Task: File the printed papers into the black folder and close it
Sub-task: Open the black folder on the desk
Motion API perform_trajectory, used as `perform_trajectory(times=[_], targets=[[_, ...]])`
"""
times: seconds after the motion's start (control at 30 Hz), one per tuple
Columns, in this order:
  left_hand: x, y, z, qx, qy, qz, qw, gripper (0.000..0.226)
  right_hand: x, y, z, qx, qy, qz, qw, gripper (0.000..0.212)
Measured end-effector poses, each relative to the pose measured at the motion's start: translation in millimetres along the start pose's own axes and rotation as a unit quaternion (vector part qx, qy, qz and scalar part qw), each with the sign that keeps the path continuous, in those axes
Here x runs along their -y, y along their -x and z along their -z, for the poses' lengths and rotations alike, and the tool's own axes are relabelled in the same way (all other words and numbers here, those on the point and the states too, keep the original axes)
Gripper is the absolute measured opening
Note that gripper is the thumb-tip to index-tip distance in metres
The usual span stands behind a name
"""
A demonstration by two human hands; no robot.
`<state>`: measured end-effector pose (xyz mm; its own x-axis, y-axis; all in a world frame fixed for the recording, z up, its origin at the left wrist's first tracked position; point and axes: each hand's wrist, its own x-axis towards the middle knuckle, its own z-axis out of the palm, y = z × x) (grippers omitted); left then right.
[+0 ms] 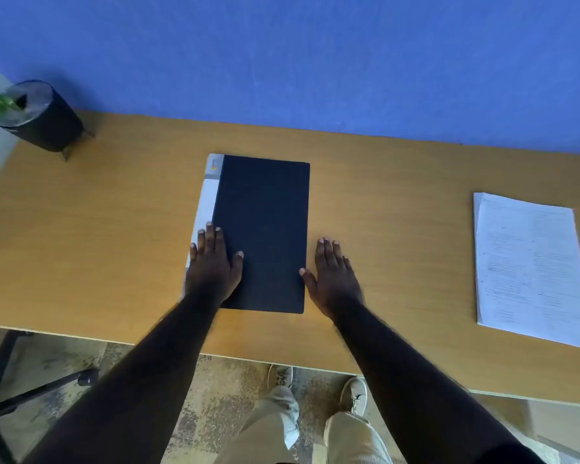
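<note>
The black folder (265, 222) lies closed and flat in the middle of the wooden table (97, 229), with a white spine strip along its left side. My left hand (213, 262) rests flat on the folder's near left corner, fingers spread. My right hand (333, 276) lies flat on the table just right of the folder, thumb touching its right edge. The printed papers (529, 266) lie in a white stack at the far right of the table, apart from both hands.
A black pot with a small green plant (37, 112) stands at the table's back left corner. A blue wall (315, 61) runs behind the table. A chair base (20, 390) stands on the floor at lower left, and my feet show below the table's front edge.
</note>
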<state>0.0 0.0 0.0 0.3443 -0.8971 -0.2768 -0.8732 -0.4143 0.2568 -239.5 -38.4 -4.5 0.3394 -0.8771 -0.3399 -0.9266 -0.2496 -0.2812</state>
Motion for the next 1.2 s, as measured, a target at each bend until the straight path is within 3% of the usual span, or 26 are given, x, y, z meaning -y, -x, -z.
perform_trajectory(times=[0.1,0.27,0.47,0.73,0.93,1.1,1.2], targets=[[14.8,-4.0,10.5,-0.014,0.028,0.067,0.997,0.068,18.5,-4.6,4.6,-0.023,-0.024,-0.040,0.999,0.073],[25.7,-3.8,22.8,-0.020,0.065,0.147,0.987,0.057,40.1,-8.6,15.0,0.009,-0.069,-0.089,0.994,0.074],[32.7,-10.9,24.6,0.001,0.160,0.205,0.965,0.056,52.9,-13.9,18.5,0.046,-0.234,-0.149,0.960,0.066],[32.7,-19.3,29.9,0.026,0.177,0.228,0.957,0.060,42.0,-28.9,28.3,0.095,-0.405,-0.219,0.882,0.058],[21.6,-15.7,26.8,0.033,0.203,0.220,0.954,0.059,16.4,-33.9,25.5,0.077,-0.486,-0.249,0.834,0.045],[-4.0,-10.9,20.7,0.049,0.215,0.193,0.956,0.058,-15.6,-27.6,30.0,0.032,-0.503,-0.268,0.821,0.004],[-24.6,-6.2,14.7,0.068,0.230,0.169,0.956,0.059,-37.1,-19.4,35.3,0.015,-0.499,-0.287,0.818,0.014]])
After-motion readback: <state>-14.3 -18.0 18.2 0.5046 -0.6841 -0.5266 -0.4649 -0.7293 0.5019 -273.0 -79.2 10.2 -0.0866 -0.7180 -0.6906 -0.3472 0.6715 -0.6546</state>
